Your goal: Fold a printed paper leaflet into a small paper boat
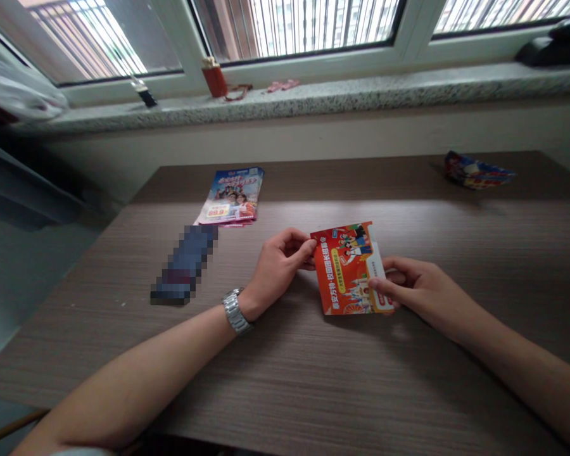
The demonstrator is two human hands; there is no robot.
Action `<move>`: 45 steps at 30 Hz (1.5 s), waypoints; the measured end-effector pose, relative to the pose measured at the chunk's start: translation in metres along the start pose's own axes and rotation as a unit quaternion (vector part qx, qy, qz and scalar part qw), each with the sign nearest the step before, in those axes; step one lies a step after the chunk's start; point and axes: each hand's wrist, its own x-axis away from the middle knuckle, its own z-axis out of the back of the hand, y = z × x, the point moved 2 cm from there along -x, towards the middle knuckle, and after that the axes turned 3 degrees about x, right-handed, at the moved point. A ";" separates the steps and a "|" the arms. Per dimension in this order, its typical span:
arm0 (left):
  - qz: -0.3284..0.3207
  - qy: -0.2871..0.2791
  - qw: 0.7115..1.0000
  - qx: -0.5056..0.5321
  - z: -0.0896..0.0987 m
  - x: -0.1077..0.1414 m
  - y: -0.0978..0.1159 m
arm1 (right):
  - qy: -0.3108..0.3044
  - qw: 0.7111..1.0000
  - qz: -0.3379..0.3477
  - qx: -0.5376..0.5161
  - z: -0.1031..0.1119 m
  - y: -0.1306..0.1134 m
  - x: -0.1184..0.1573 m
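Observation:
Between my two hands is a red and orange printed flyer (pixel 346 272), tilted a little, with its printed side facing me just above the table. My left hand (pixel 285 259), with a metal watch (pixel 237 311) on its wrist, pinches the flyer's left edge between thumb and fingers. At the right edge, my right hand (pixel 408 282) grips it with the thumb on top and the fingers behind. Whether the flyer is folded I cannot tell.
A stack of blue and pink flyers (pixel 232 196) lies at the back left of the brown table (pixel 285 373). Nearer stands a blurred-out dark flat object (pixel 185 266). A folded colourful paper (pixel 477 172) sits at the back right. On the windowsill (pixel 361 95) is a red container (pixel 215 79).

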 end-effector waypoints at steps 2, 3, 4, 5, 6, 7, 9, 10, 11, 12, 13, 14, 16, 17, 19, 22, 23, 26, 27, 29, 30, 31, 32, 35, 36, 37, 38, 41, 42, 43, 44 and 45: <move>0.001 -0.001 1.000 0.000 0.000 0.000 0.000 | 0.005 1.000 -0.003 0.010 0.000 -0.001 0.000; 0.001 0.000 1.000 -0.001 0.000 0.000 0.000 | 0.008 1.000 -0.005 0.015 0.001 -0.001 0.000; 0.002 0.000 1.000 -0.002 0.000 0.000 0.000 | 0.011 1.000 -0.006 0.021 0.001 -0.001 -0.001; 0.003 0.001 1.000 -0.004 -0.001 0.000 0.001 | 0.013 1.000 -0.007 0.026 0.000 -0.002 -0.001; 0.004 0.002 1.000 -0.006 -0.001 0.000 0.002 | 0.014 0.999 -0.008 0.029 0.000 -0.002 -0.001; 0.003 0.004 1.000 -0.007 -0.002 0.000 0.003 | 0.016 0.999 -0.009 0.030 0.000 -0.002 -0.001; -0.004 0.009 1.000 -0.008 -0.002 0.001 0.005 | 0.019 0.999 -0.008 0.033 0.001 -0.002 0.000; -0.009 0.012 1.000 -0.009 -0.003 0.002 0.006 | 0.021 0.999 -0.006 0.034 0.001 -0.002 0.000; -0.014 0.014 1.000 -0.009 -0.003 0.002 0.007 | 0.023 0.999 -0.003 0.035 0.001 -0.002 0.000; -0.017 0.015 1.000 -0.010 -0.003 0.003 0.007 | 0.023 0.999 -0.001 0.036 0.001 -0.002 0.001; -0.019 0.016 1.000 -0.011 -0.003 0.003 0.007 | 0.024 0.999 0.001 0.035 0.002 -0.002 0.001; -0.018 0.016 1.000 -0.012 -0.003 0.003 0.007 | 0.023 0.999 0.003 0.034 0.002 -0.003 0.001; -0.013 0.013 1.000 -0.013 -0.002 0.003 0.007 | 0.026 0.999 0.007 0.030 0.001 -0.003 0.001; -0.010 0.010 1.000 -0.012 -0.002 0.003 0.007 | 0.028 0.999 0.008 0.027 0.001 -0.003 0.001; -0.002 0.001 1.000 -0.007 -0.002 0.003 0.007 | 0.036 0.999 0.010 0.021 0.001 -0.003 0.000; 0.011 -0.023 1.000 0.003 -0.002 0.004 0.007 | 0.065 0.998 0.013 0.006 0.002 0.000 -0.001; 0.018 -0.034 0.999 0.004 -0.002 0.004 0.006 | 0.077 0.997 0.015 0.000 0.003 0.002 -0.001; 0.039 -0.082 0.996 -0.003 -0.005 0.007 0.004 | 0.105 0.994 0.012 -0.022 0.006 0.006 -0.003; 0.045 -0.100 0.994 -0.005 -0.006 0.008 0.004 | 0.110 0.993 0.011 -0.028 0.007 0.007 -0.003; 0.053 -0.125 0.991 -0.008 -0.008 0.010 0.003 | 0.114 0.993 0.010 -0.029 0.007 0.008 -0.003; 0.057 -0.129 0.990 -0.008 -0.008 0.010 0.002 | 0.112 0.993 0.012 -0.025 0.007 0.008 -0.003; 0.059 -0.127 0.990 -0.007 -0.009 0.011 0.002 | 0.108 0.994 0.014 -0.020 0.006 0.008 -0.003; 0.062 -0.122 0.991 -0.005 -0.009 0.011 0.002 | 0.102 0.995 0.015 -0.014 0.006 0.008 -0.003; 0.069 -0.108 0.992 0.002 -0.008 0.010 0.002 | 0.084 0.996 0.018 -0.004 0.004 0.006 -0.001; 0.072 -0.105 0.992 0.003 -0.008 0.010 0.001 | 0.081 0.997 0.017 -0.004 0.003 0.006 -0.001; 0.075 -0.103 0.992 0.003 -0.008 0.009 0.001 | 0.080 0.997 0.016 -0.005 0.002 0.005 -0.001; 0.077 -0.103 0.992 0.003 -0.008 0.009 0.001 | 0.080 0.997 0.015 -0.005 0.002 0.005 -0.001; 0.077 -0.101 0.992 0.003 -0.008 0.009 0.001 | 0.079 0.997 0.011 -0.008 0.002 0.004 -0.001; 0.077 -0.100 0.992 0.003 -0.008 0.009 0.001 | 0.078 0.997 0.011 -0.011 0.001 0.004 -0.001; 0.077 -0.098 0.992 0.004 -0.009 0.009 0.002 | 0.076 0.997 0.011 -0.014 0.001 0.004 -0.002; 0.077 -0.097 0.992 0.005 -0.009 0.009 0.002 | 0.075 0.997 0.012 -0.016 0.002 0.005 -0.002; 0.078 -0.096 0.992 0.005 -0.009 0.009 0.002 | 0.074 0.997 0.013 -0.015 0.002 0.005 -0.002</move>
